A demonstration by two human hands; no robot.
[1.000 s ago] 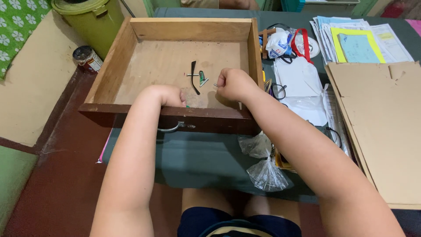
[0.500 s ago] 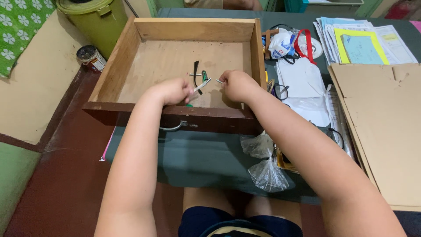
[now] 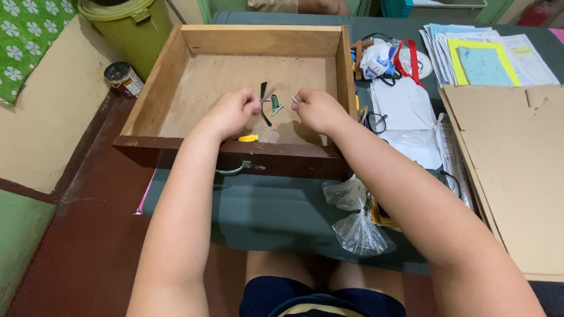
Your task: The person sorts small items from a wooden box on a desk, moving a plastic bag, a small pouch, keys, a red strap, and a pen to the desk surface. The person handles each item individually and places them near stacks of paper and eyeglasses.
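Resting on a dark green table (image 3: pixel 276 205), the wooden drawer (image 3: pixel 176 76) holds both hands: the left hand (image 3: pixel 230 113) pinches a small metal piece beside a black strip (image 3: pixel 262 94), and the right hand (image 3: pixel 317 110) grips a small nail (image 3: pixel 294 100). A yellow-bordered paper stack (image 3: pixel 476 53) and brown cardboard (image 3: pixel 517 170) lie right; a green bin (image 3: pixel 123 26) stands left.

Both hands (image 3: pixel 273 111) in wooden drawer (image 3: pixel 176 64)
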